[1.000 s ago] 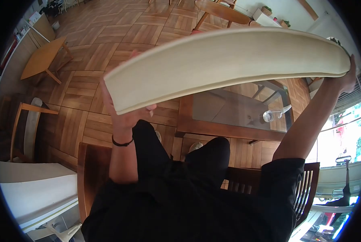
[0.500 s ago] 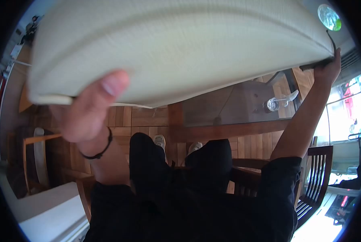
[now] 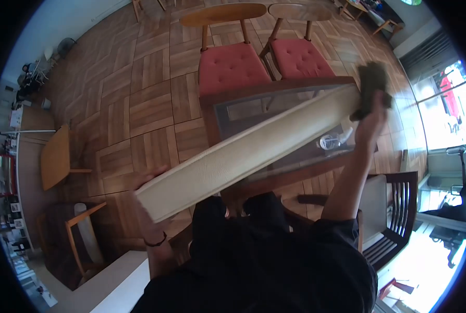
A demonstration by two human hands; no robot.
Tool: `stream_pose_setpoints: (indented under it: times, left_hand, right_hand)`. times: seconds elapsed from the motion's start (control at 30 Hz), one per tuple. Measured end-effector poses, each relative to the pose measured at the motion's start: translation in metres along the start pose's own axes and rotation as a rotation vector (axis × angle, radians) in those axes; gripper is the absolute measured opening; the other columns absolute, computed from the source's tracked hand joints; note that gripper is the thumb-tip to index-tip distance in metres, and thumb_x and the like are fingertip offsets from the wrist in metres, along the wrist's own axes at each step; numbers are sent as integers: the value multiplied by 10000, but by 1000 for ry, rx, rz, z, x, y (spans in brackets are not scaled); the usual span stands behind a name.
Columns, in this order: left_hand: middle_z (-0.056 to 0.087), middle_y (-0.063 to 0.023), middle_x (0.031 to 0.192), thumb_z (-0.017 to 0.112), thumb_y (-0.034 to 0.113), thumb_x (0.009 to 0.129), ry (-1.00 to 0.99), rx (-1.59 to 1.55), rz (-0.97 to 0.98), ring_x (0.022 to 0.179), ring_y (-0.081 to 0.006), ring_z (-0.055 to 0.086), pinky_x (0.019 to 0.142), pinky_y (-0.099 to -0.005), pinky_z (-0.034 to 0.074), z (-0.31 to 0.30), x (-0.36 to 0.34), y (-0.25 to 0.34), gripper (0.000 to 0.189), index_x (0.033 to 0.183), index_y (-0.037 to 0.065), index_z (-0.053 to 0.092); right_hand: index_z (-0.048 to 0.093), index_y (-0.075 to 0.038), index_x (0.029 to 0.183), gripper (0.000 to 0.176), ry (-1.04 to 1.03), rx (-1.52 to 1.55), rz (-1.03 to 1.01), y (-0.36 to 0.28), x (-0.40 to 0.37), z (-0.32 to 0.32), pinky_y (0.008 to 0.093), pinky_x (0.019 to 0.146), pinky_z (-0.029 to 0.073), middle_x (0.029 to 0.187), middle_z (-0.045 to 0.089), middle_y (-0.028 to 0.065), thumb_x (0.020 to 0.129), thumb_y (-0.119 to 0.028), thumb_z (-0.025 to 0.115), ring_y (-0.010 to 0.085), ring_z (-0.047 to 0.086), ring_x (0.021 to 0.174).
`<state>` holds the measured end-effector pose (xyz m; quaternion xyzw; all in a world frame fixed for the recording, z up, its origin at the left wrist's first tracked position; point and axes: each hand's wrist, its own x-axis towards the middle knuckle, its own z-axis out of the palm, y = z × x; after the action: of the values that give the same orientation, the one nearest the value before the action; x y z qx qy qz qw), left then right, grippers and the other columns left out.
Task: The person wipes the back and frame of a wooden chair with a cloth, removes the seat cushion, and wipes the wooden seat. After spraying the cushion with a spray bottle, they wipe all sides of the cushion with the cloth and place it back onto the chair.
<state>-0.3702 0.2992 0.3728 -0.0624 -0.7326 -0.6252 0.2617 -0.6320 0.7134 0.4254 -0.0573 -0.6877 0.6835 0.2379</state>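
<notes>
A cream seat cushion (image 3: 243,155) is tilted edge-on above the glass-topped table, its narrow side facing up toward me. Its lower left end rests in my left hand (image 3: 145,211); the fingertips show past the far edge and the palm is partly hidden behind the cushion. At the raised right end, my right hand (image 3: 372,121) grips a dark green cloth (image 3: 372,86), blurred by motion and overlapping the cushion's corner. Below that end, a clear spray bottle (image 3: 331,141) with a white nozzle lies on the table.
The wood-framed table (image 3: 280,180) stands before my knees. Two chairs with red seats (image 3: 233,68) are beyond it. A dark slatted chair (image 3: 397,208) stands at my right, and a wooden chair (image 3: 82,235) is at the left. Windows line the right side.
The cushion has swung from its broad face filling the upper view to a lower, edge-on tilt. My right hand has moved down and left with the cloth; the red chairs now show.
</notes>
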Motion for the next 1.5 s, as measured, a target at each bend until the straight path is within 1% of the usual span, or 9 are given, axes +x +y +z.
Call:
stream_pose_setpoints:
  times: [0.07, 0.1, 0.17, 0.77, 0.93, 1.1, 1.33, 1.4, 1.5]
  left_hand:
    - [539, -198, 1348, 918, 234, 698, -6, -87, -186, 1243, -292, 562, 1008, -418, 516, -1, 5, 11, 800, 1328, 38, 466]
    - [527, -200, 1361, 933, 234, 675, -4, -131, -278, 1234, -289, 565, 992, -415, 523, -2, 3, 14, 837, 1335, 34, 458]
    - [550, -190, 1327, 919, 207, 694, -63, -37, -226, 1199, -274, 589, 970, -410, 537, 4, 14, 26, 815, 1335, 29, 450]
    - [642, -113, 1135, 806, 91, 806, -417, -171, -190, 1026, -193, 633, 883, -332, 520, -1, 155, 19, 531, 1246, -1, 523]
    - [655, -107, 1108, 806, 14, 781, -371, -218, -251, 959, -211, 649, 859, -340, 527, 12, 222, 46, 490, 1208, -14, 566]
    - [632, -192, 1244, 686, -7, 763, -640, -362, -64, 1125, -298, 618, 1006, -384, 478, 1, 299, 93, 502, 1247, -107, 599]
    - [603, -267, 1272, 651, 45, 782, -1099, -768, -44, 1173, -393, 591, 1035, -519, 458, -24, 403, 94, 530, 1274, -131, 564]
    - [605, -273, 1266, 655, 93, 798, -1163, -724, 95, 1161, -399, 599, 1029, -524, 462, 7, 427, 92, 519, 1255, -139, 573]
    - [627, -236, 1235, 691, 194, 803, -1404, -708, -89, 1133, -348, 617, 1016, -463, 462, 98, 394, 130, 596, 1299, -102, 545]
  right_hand:
    - [647, -91, 1297, 385, -254, -650, 135, -47, -18, 20, 368, 988, 453, 1271, 626, 120, 987, -303, 563, 220, 582, 1167]
    - [654, -127, 1285, 347, -343, -719, -433, -39, -28, 28, 419, 1103, 366, 1327, 616, 70, 954, -190, 570, 256, 501, 1319]
    - [652, -121, 1276, 368, -413, -776, -492, -47, -36, 30, 480, 1179, 263, 1370, 605, 29, 918, -97, 572, 277, 431, 1397]
    - [654, -10, 1191, 470, -622, -255, -507, -149, -258, 218, 475, 1118, 330, 1252, 659, 152, 737, -109, 587, 334, 586, 1237]
    - [646, 26, 1114, 285, 95, 390, 98, -167, -299, 179, 302, 879, 472, 1023, 669, 59, 974, -158, 479, 125, 605, 959]
    - [619, 47, 1165, 323, 730, 571, 144, -144, -349, 66, 396, 876, 555, 1085, 693, 170, 939, -155, 508, 269, 691, 982]
    - [384, 13, 1437, 740, 925, 153, -52, -127, -434, -12, 336, 949, 482, 1268, 590, 122, 922, -444, 653, 177, 580, 1129]
    - [294, -1, 1500, 942, 822, 267, -288, -125, -456, -17, 350, 1018, 435, 1345, 536, 122, 861, -556, 707, 191, 529, 1211]
    - [287, 5, 1502, 1131, 906, 58, -74, -136, -517, -20, 369, 1075, 379, 1418, 475, 115, 687, -532, 860, 218, 467, 1287]
